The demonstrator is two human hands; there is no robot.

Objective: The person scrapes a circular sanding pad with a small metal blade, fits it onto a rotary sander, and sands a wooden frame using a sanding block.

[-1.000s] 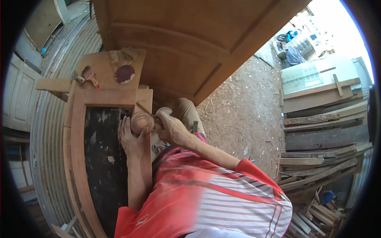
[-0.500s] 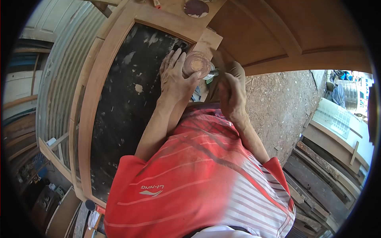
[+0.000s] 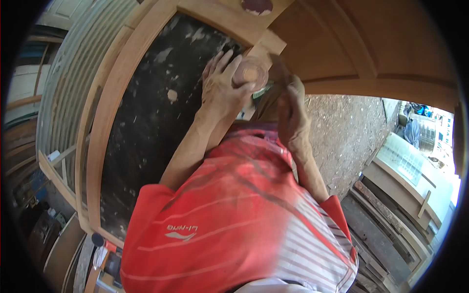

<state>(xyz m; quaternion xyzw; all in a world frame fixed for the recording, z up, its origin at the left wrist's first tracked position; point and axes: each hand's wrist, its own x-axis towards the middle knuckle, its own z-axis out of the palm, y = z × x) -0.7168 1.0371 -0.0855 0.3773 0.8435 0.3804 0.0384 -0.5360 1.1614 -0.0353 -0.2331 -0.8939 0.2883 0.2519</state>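
Observation:
My left hand (image 3: 222, 85) holds a round reddish-brown sanding disc (image 3: 249, 73) with a worn tan centre, the thumb at its lower edge and the other fingers spread over the panel side. To the right, my right hand (image 3: 293, 115) is closed beside the disc, fingers curled; a brown blurred shape extends above it, too smeared to name. Under my left hand lies a wooden door frame (image 3: 112, 97) around a black, paint-spotted panel (image 3: 146, 112). A tan wood piece (image 3: 270, 45) sits at the panel's upper right corner.
Another dark purple disc (image 3: 257, 6) lies on the frame's top rail. A brown panelled door (image 3: 342, 44) stands at the upper right. Corrugated sheeting (image 3: 83, 73) is on the left, stacked boards (image 3: 386, 215) at lower right, dusty ground (image 3: 337, 132) between.
The view has shifted slightly, so the door frame sits higher. My right hand has moved up a little beside the disc, and my left hand still holds the disc.

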